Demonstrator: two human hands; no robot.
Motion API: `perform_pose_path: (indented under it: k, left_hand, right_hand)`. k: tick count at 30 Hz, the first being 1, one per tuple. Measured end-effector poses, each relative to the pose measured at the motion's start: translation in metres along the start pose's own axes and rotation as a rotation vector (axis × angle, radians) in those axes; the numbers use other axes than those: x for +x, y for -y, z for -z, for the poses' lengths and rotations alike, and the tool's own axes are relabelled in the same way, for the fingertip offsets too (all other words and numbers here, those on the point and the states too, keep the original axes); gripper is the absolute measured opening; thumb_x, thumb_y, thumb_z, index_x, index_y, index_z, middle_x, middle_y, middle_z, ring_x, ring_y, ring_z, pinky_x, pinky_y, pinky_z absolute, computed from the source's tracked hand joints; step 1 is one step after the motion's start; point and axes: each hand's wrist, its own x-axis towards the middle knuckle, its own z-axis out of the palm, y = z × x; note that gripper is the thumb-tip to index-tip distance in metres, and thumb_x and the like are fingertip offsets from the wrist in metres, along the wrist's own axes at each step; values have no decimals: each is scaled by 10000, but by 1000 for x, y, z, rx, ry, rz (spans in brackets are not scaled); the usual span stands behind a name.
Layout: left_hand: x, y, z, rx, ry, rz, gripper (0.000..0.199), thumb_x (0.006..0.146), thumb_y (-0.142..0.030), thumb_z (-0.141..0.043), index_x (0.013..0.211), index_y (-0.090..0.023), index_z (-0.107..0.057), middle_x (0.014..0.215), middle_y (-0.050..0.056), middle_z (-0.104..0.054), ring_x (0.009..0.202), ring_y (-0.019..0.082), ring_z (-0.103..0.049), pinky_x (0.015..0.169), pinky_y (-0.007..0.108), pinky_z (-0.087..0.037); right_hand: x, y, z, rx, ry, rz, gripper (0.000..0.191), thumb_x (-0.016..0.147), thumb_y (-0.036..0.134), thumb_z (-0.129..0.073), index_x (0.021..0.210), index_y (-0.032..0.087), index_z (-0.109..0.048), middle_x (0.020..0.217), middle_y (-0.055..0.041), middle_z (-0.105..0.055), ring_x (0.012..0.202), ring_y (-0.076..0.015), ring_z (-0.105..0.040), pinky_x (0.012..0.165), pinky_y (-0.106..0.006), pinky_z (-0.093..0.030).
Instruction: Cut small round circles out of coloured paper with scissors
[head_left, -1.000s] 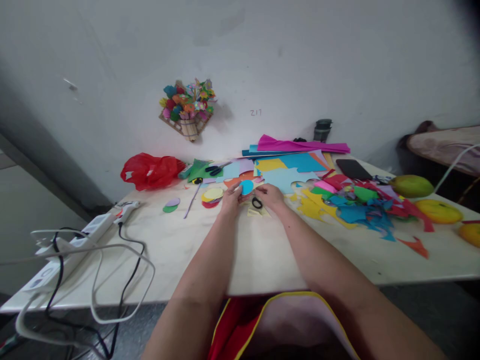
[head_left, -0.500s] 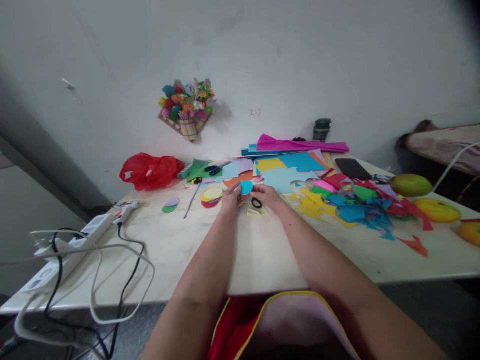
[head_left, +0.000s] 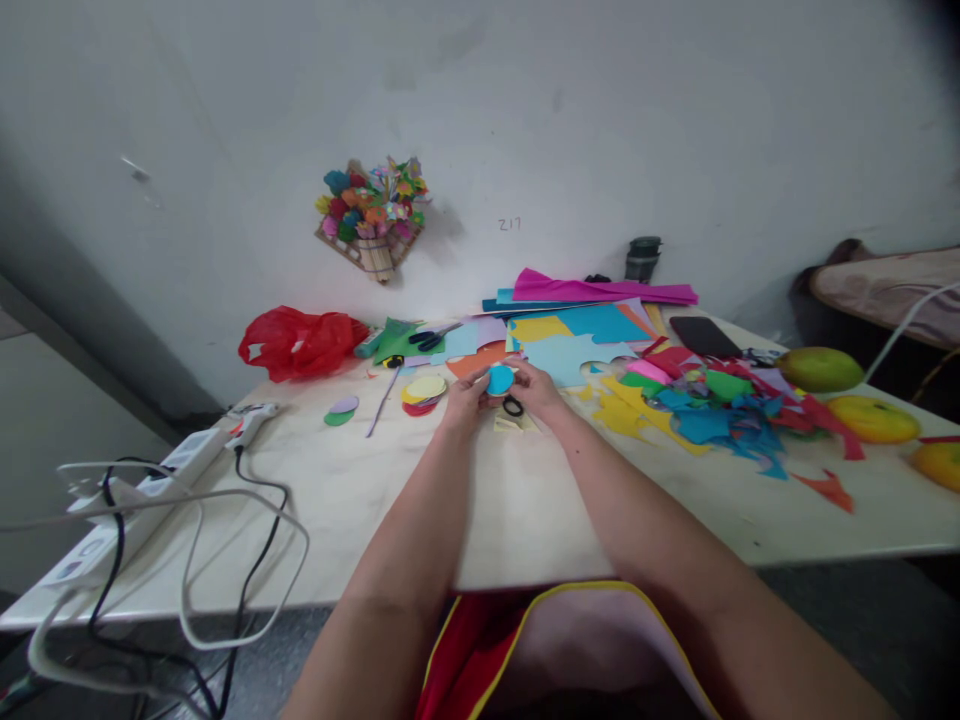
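Note:
A round blue paper disc (head_left: 500, 379) is held up off the table between my two hands. My left hand (head_left: 466, 396) grips its left edge, and the fingers of my right hand (head_left: 531, 384) close on its right edge. Just below the disc lie a black ring (head_left: 513, 406) and a small pale yellow scrap (head_left: 508, 425). To the left of my left hand is a pile of round discs (head_left: 424, 389), pale yellow on top with red beneath. Farther left, a lilac disc (head_left: 346, 404) overlaps a green one (head_left: 340, 419).
Colored paper scraps (head_left: 731, 420) and mangoes (head_left: 874, 419) cover the right side. Paper sheets (head_left: 574, 355), a phone (head_left: 705, 337), scissors (head_left: 427, 340) and a red plastic bag (head_left: 300, 343) lie toward the back. A power strip (head_left: 142, 500) with cables stands at left.
The blue disc has shifted slightly right and down between my hands. My right hand's fingers have come in to its edge.

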Motion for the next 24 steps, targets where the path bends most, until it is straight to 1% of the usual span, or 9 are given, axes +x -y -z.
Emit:
perform_pose_path:
  k: [4,5,9,13,16,18,20,22,24]
  left_hand:
    - [-1,-3,-1,2,40,2,412,788,-389,-778,1097,-126,-705,774,60,-746,654,192,-721,640,304,-601]
    - [-1,-4,0,2,51,7,429,780,-388,-778,1114,-131,-700,778,63,-748,669,200,-727,656,314,-606]
    - [2,-3,3,18,53,-26,517,689,-264,-807,1175,-147,-678,694,20,-706,659,188,-709,739,348,-610]
    - [6,3,4,90,0,-117,498,635,-182,-786,1117,-140,-669,631,-25,-648,619,159,-669,738,335,-592]
    - [9,3,4,232,-171,-198,447,708,-176,-717,1151,-148,-661,637,-27,-637,651,172,-679,769,337,-580]
    - [9,-3,5,419,-399,-280,434,769,-156,-666,1203,-176,-659,714,3,-687,770,200,-715,828,340,-563]
    - [6,-12,7,651,-598,-318,425,822,-134,-637,1240,-203,-660,895,68,-764,981,243,-724,921,362,-526]
    - [3,-21,10,794,-729,-298,407,871,-150,-614,1268,-230,-653,1082,103,-777,1104,280,-703,945,401,-509]
    - [1,-28,17,872,-795,-247,343,906,-189,-595,1235,-248,-671,1150,107,-763,1139,299,-694,949,434,-503]
  right_hand:
    - [3,-7,1,-151,-113,73,87,718,229,-682,775,220,-748,634,20,-674,645,-173,-610,653,-274,-490]
    - [3,-7,2,-171,-137,73,61,729,260,-690,718,218,-733,593,23,-650,627,-175,-601,632,-271,-478]
    - [3,-4,3,-178,-188,35,155,731,282,-703,597,209,-673,517,32,-583,578,-170,-572,595,-265,-431]
    - [2,-1,1,-90,-169,-27,146,739,263,-698,606,212,-669,521,35,-605,544,-166,-590,605,-267,-455]
    - [2,-2,-1,-41,-164,-73,137,783,251,-662,652,214,-680,590,18,-683,530,-163,-621,618,-273,-493]
    - [1,-3,-2,-43,-171,-90,134,816,239,-632,698,217,-691,623,8,-713,519,-159,-629,616,-273,-506]
    - [1,-5,-2,-64,-183,-94,134,840,229,-612,737,219,-697,635,4,-724,512,-156,-635,617,-272,-516]
    - [1,-7,-1,-92,-196,-92,136,851,222,-603,752,219,-697,669,-1,-741,514,-152,-643,626,-275,-529]
    - [2,-8,0,-118,-208,-88,127,851,217,-606,769,221,-703,730,-4,-765,529,-150,-657,649,-283,-547]
